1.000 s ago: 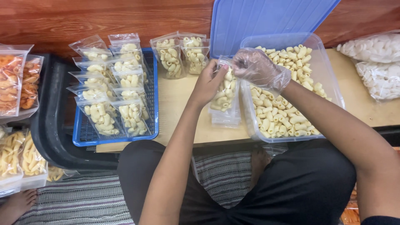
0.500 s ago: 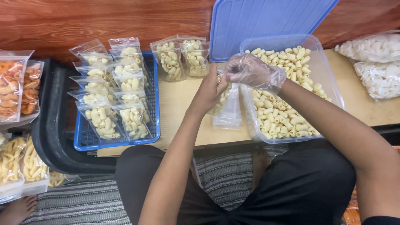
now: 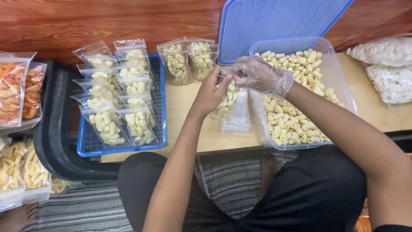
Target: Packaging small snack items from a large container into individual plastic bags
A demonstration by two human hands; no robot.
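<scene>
Clear glove, right hand (image 3: 257, 76); dk trousers

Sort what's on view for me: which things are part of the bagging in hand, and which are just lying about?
In use:
- left hand and gloved right hand, both on the small clear bag
- clear tub of pale snack pieces
- blue basket of filled bags

Lying about:
- blue lid
- orange snack bags
- white cracker bags

Reddish-brown polished wood wall (image 3: 107, 21) behind, glossy under even light. Low pale wooden counter (image 3: 184, 111) in front. Grey striped mat (image 3: 86, 210) covers the floor below.
</scene>
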